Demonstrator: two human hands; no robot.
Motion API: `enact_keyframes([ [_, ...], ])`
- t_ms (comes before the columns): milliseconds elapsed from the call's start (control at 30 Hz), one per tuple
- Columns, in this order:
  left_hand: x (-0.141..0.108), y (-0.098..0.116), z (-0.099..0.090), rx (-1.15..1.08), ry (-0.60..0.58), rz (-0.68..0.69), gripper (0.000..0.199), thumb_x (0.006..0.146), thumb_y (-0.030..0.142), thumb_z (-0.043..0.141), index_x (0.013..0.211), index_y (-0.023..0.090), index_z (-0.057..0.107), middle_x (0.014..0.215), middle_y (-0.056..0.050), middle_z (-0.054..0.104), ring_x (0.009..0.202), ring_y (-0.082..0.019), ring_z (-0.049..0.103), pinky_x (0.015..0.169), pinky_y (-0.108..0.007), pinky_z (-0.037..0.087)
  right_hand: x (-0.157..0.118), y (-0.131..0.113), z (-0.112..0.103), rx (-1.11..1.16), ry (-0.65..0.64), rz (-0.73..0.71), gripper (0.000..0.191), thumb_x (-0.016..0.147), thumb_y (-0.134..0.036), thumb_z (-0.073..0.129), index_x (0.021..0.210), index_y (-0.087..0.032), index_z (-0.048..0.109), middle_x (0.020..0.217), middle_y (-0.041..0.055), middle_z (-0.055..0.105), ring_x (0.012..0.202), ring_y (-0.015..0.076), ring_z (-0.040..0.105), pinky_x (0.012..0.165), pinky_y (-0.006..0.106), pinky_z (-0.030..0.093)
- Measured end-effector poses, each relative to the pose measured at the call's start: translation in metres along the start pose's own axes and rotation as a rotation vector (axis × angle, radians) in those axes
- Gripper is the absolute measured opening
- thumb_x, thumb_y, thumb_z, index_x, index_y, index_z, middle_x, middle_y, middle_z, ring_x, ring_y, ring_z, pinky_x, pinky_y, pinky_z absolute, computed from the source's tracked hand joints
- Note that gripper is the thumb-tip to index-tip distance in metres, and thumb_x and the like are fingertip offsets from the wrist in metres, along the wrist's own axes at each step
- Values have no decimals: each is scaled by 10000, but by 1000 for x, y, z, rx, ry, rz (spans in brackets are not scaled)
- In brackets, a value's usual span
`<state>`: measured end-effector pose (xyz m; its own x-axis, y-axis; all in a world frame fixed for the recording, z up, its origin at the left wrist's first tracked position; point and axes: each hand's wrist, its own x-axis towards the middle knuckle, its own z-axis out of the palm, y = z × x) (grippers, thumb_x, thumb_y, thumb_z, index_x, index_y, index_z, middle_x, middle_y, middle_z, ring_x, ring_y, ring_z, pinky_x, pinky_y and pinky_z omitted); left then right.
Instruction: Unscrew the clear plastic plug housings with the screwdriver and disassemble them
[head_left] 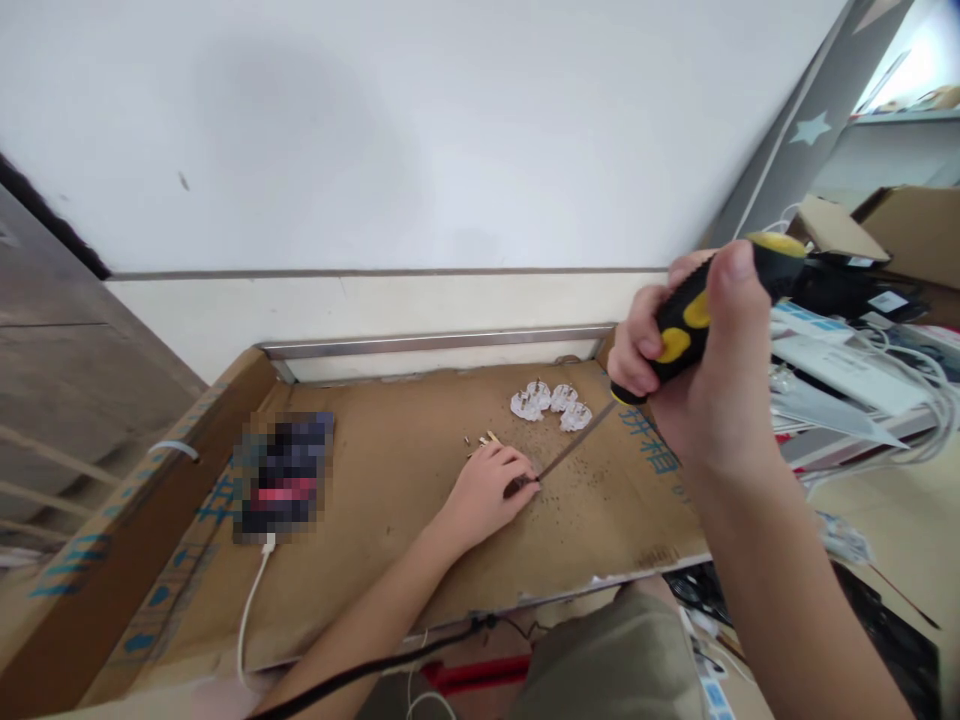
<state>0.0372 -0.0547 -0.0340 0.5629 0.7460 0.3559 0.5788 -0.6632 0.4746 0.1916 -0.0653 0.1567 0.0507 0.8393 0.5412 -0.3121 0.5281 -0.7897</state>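
My right hand (705, 350) is wrapped round the black and yellow handle of a screwdriver (576, 440), raised above the right part of the cardboard. Its metal shaft slants down to the left, and the tip meets the fingertips of my left hand (491, 485). That hand rests on the cardboard with thumb and fingers pinched together. Something dark shows between them, too small to make out. Just beyond it lie a few small brass-coloured metal pieces (491, 438). Farther back sit several clear plastic plug pieces (576, 416) with metal pins pointing up.
Dark crumbs are scattered over the cardboard surface (390, 460), which has a raised left edge. A pixelated phone-like device (289, 475) lies at the left with a white cable (251, 610). Boxes, papers and cables (847, 370) crowd the right. A black cable (390, 660) crosses in front.
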Motion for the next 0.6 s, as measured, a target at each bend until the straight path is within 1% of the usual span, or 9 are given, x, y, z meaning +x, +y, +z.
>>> enact_keyframes([
  [100,0,1,1,2,5,-12,115,862,289,537,828,216,620,938,-18,651,912,-181,542,876,-347,405,5,1,2,14,-74,31,249,783,-458,550,752,-227,460,468,-68,381,308,52,330,320,199,219],
  [167,0,1,1,-1,4,-12,111,860,286,539,827,216,618,939,-18,652,913,-181,542,880,-348,405,9,-1,0,40,-158,81,208,777,-399,541,739,-226,431,456,-76,366,301,45,298,310,181,210],
  [233,0,1,0,-6,5,-13,108,859,282,539,827,213,616,942,-16,654,914,-179,543,883,-345,403,13,-3,-6,89,-341,152,202,731,-375,543,730,-225,408,434,-82,345,293,44,263,297,175,212],
  [300,1,1,-1,-10,2,-14,103,857,280,543,829,212,615,944,-13,656,915,-179,543,881,-343,403,18,-6,-13,146,-587,207,231,676,-392,550,738,-225,404,411,-88,316,288,50,245,284,184,228],
  [333,1,1,-1,-11,1,-13,100,857,277,543,831,212,615,944,-10,657,917,-178,543,880,-342,403,20,-6,-16,164,-680,218,241,664,-402,547,745,-223,407,403,-91,299,287,53,240,281,189,233],
  [367,1,1,-1,-13,-2,-11,98,858,274,542,837,213,615,945,-7,659,920,-177,543,881,-340,402,22,-7,-19,174,-734,222,255,666,-420,544,747,-221,408,398,-95,286,288,52,233,282,189,232],
  [433,1,0,-1,-19,-4,-6,97,861,274,538,850,218,616,960,-4,660,932,-174,546,889,-340,398,24,-7,-24,144,-713,225,317,701,-493,549,751,-218,399,411,-96,306,301,46,255,301,183,245],
  [533,0,-1,0,-25,-9,-5,105,863,286,538,858,222,621,981,-7,660,950,-174,555,893,-342,398,20,-7,-26,-60,-554,172,443,708,-637,535,766,-212,427,558,-42,490,422,81,465,391,222,380],
  [600,0,-2,0,-27,-14,-4,104,863,287,540,863,223,622,986,-8,661,957,-175,559,895,-344,398,13,-7,-21,-254,-407,55,377,733,-566,562,788,-199,499,683,6,562,565,125,568,474,266,459],
])
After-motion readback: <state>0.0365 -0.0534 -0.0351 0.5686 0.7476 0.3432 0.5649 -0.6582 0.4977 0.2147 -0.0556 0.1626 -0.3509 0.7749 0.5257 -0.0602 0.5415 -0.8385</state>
